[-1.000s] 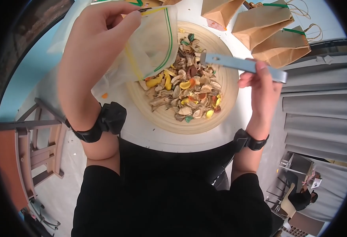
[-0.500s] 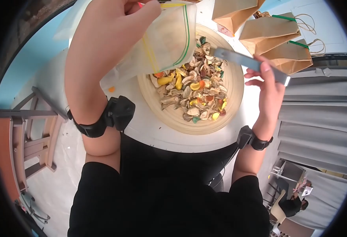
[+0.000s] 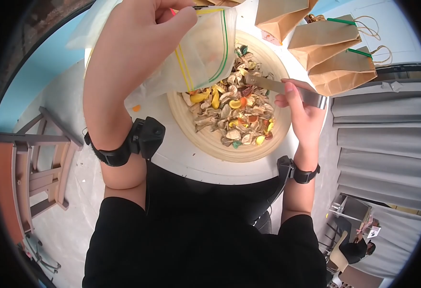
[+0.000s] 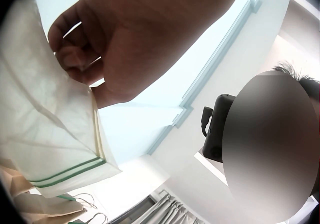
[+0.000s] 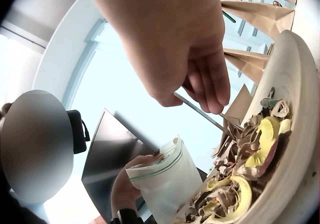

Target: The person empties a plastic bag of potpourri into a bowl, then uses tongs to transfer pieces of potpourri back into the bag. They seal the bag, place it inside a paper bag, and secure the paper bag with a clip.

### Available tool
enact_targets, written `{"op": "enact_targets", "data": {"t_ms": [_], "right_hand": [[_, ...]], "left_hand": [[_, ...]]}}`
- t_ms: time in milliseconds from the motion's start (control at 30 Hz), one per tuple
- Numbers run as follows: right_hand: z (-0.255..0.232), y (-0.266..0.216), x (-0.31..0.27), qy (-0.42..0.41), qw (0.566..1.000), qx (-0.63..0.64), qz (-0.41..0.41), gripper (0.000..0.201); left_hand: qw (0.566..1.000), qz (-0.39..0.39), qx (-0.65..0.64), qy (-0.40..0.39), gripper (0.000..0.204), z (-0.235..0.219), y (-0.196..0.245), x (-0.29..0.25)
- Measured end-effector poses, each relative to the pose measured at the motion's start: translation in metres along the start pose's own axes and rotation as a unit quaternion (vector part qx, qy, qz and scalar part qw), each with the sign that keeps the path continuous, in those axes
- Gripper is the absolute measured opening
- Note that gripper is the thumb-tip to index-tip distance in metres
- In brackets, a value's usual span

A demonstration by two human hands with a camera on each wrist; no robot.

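The left hand pinches the top edge of a translucent zip bag with yellow and green lines, held over the left side of a round wooden plate. Dried petals and peels are heaped on that plate. Between thumb and fingers the right hand holds metal tongs, their tips down in the heap. In the right wrist view the tongs' tips reach among the dried pieces, and the bag stands open at its mouth. Whether a piece is between the tips, I cannot tell.
Several brown paper bags with green strips stand behind the plate at the right. An orange scrap lies on the white table left of the plate. Wooden chair frames are at the left, and a seated person is far right.
The tongs have come down and left into the heap with the right hand. In the head view the left hand and bag first shifted right, then stayed nearly still.
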State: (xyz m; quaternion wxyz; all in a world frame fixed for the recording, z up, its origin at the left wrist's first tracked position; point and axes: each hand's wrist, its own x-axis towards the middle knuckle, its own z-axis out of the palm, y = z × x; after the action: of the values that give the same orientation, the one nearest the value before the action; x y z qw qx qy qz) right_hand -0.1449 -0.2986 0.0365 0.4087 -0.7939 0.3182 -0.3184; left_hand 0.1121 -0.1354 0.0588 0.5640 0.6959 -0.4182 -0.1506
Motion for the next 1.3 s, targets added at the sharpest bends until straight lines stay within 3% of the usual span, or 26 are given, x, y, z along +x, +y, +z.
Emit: {"op": "enact_targets", "data": {"t_ms": [200, 300, 400, 467, 600, 667, 733, 767, 800, 900, 1000, 1100, 1200, 1300], "right_hand": [[-0.008, -0.037, 0.016, 0.046, 0.989, 0.107, -0.095, 0.022], [0.013, -0.066, 0.019, 0.028, 0.978, 0.156, -0.135, 0.024], [0.009, -0.059, 0.028, -0.004, 0.975, 0.164, -0.148, 0.026], [-0.004, -0.038, 0.036, 0.068, 0.981, 0.15, -0.103, 0.035], [-0.041, 0.019, 0.04, 0.084, 0.991, 0.089, 0.045, 0.037], [-0.043, 0.037, 0.039, 0.087, 0.988, 0.079, 0.102, 0.035], [-0.041, 0.045, 0.037, 0.081, 0.983, 0.092, 0.138, 0.033], [-0.038, 0.048, 0.038, 0.063, 0.98, 0.112, 0.149, 0.034], [-0.035, 0.049, 0.04, 0.051, 0.979, 0.125, 0.153, 0.035], [-0.018, 0.049, 0.049, 0.012, 0.973, 0.168, 0.159, 0.035], [-0.001, 0.039, 0.047, -0.014, 0.98, 0.137, 0.145, 0.033], [0.007, 0.034, 0.041, -0.01, 0.985, 0.122, 0.123, 0.031], [0.006, 0.031, 0.038, 0.0, 0.987, 0.111, 0.113, 0.031], [-0.001, 0.021, 0.037, 0.019, 0.989, 0.118, 0.084, 0.031]], "left_hand": [[1.0, -0.004, 0.013, -0.004, 0.03, 0.004, 0.003, 0.001], [0.999, -0.022, 0.032, 0.011, 0.03, 0.006, 0.009, 0.0], [0.999, -0.033, -0.002, 0.019, 0.03, 0.003, 0.007, 0.0], [1.0, -0.017, 0.001, 0.017, 0.03, -0.002, 0.006, 0.0], [1.0, 0.009, 0.008, 0.026, 0.029, -0.006, 0.001, 0.0], [0.997, -0.064, -0.029, 0.027, 0.021, -0.003, 0.036, -0.003], [0.997, -0.068, -0.029, 0.024, 0.021, -0.002, 0.036, -0.004], [0.999, -0.035, -0.011, 0.021, 0.025, -0.002, 0.011, -0.001], [1.0, -0.001, 0.007, 0.018, 0.029, -0.002, 0.004, 0.001], [1.0, -0.011, -0.013, 0.014, 0.03, -0.002, -0.001, 0.002], [0.992, -0.126, -0.005, 0.02, 0.018, 0.0, 0.043, 0.001], [0.998, -0.059, -0.02, 0.004, 0.019, -0.004, 0.031, -0.001], [0.998, -0.054, -0.012, 0.005, 0.02, -0.002, 0.029, 0.001], [0.994, -0.109, 0.022, 0.006, 0.02, 0.001, 0.04, 0.004]]}}
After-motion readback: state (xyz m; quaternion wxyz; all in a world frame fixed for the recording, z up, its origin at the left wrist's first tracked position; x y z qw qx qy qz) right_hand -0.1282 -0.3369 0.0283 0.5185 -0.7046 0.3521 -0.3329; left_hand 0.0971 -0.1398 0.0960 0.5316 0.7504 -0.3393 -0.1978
